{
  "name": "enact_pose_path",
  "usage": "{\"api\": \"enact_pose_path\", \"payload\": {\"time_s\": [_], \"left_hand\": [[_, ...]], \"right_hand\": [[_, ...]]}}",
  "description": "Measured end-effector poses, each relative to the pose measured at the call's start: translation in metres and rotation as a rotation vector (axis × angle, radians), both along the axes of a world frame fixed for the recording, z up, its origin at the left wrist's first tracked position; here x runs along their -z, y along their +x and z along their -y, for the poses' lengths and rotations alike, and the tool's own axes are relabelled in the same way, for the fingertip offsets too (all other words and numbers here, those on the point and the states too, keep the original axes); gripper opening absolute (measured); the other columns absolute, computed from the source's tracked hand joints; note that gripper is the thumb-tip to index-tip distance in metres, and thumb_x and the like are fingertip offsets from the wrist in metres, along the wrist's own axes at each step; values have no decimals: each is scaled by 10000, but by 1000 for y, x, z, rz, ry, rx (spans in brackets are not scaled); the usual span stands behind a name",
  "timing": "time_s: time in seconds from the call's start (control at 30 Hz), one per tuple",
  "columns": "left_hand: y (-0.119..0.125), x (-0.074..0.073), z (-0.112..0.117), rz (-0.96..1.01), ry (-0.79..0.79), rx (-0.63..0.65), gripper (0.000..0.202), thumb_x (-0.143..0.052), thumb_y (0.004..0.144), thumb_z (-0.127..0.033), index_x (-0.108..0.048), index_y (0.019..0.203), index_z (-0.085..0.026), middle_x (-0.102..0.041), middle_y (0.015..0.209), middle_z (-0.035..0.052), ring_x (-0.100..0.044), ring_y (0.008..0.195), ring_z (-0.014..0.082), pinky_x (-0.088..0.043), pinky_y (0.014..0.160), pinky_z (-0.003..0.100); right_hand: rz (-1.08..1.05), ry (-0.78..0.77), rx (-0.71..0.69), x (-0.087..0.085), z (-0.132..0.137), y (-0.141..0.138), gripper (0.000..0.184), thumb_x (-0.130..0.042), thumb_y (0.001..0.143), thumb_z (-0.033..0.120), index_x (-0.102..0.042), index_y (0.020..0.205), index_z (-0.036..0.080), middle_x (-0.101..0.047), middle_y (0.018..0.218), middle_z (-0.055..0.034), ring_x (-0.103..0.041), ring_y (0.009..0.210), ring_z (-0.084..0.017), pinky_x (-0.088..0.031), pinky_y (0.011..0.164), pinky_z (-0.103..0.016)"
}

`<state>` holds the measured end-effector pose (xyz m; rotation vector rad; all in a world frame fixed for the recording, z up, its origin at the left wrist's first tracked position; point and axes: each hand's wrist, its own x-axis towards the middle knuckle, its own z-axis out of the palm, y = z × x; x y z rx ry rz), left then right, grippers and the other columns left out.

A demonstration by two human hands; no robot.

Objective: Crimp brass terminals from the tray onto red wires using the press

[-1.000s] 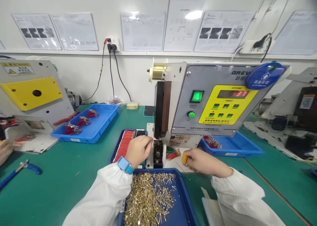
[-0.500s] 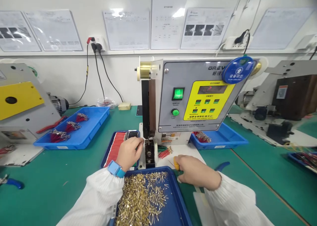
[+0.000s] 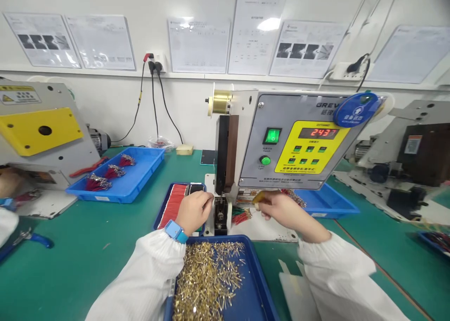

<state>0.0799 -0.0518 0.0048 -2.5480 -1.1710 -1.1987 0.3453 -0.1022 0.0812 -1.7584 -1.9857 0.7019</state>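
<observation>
My left hand (image 3: 194,212), with a blue watch at the wrist, is pinched just left of the crimping machine's black die (image 3: 221,214). Whatever its fingertips hold is hidden. My right hand (image 3: 283,211) is closed in a pinch below the machine's grey panel (image 3: 251,138); a yellow cover shows on a finger, and what it holds is too small to name. Beneath it lies a bundle of red and green wires (image 3: 242,215) on the white base (image 3: 270,232). A dark blue tray (image 3: 255,274) of loose gold-coloured pins stands between my forearms.
Behind my left hand, a tray holds red and black wires (image 3: 175,201). Light blue trays (image 3: 137,190) with wire bundles stand on both sides. At far left are another machine (image 3: 66,138), a person's hand (image 3: 10,182) and blue-handled pliers (image 3: 41,240).
My right hand has risen from beside the pin tray to the wires under the panel. My left hand stays by the die. The display now reads 2437, and the view has shifted left.
</observation>
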Motion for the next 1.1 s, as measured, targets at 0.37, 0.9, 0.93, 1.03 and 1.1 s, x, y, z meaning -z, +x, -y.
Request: {"api": "enact_pose_path", "payload": {"time_s": [0.37,0.9,0.93,1.03,1.1], "left_hand": [[1,2,-1,-8,-10,-2,167,-478,919,-194,-644,912,-181,-680,840,50,-643,780,177,-491,704,283],[1,0,-3,40,-18,-13,137,-503,905,-178,-640,897,-179,-702,858,39,-661,784,174,-510,699,277],[1,0,-3,39,-20,-15,135,-504,904,-179,-639,900,-181,-702,857,36,-662,784,174,-510,697,277],[0,1,-4,29,-29,-13,132,-506,906,-189,-638,910,-185,-703,856,31,-664,787,173,-511,693,274],[0,2,-4,26,-38,-9,131,-506,907,-193,-638,908,-186,-703,858,32,-664,789,172,-511,691,271]], "right_hand": [[92,472,173,65,-29,1,251,-442,843,274,-664,874,160,-709,878,-105,-658,804,-254,-474,692,-315],[357,251,142,71,-26,-18,106,-545,839,167,-644,850,132,-694,861,-100,-647,795,-219,-411,667,-277],[352,245,141,71,-26,-18,104,-549,839,170,-644,855,131,-692,864,-101,-645,799,-218,-410,667,-277],[345,227,138,70,-26,-17,107,-562,846,196,-644,868,131,-688,868,-104,-642,800,-218,-405,658,-277],[343,219,141,70,-25,-18,105,-570,844,201,-642,876,132,-686,867,-102,-640,795,-218,-398,647,-277]]}}
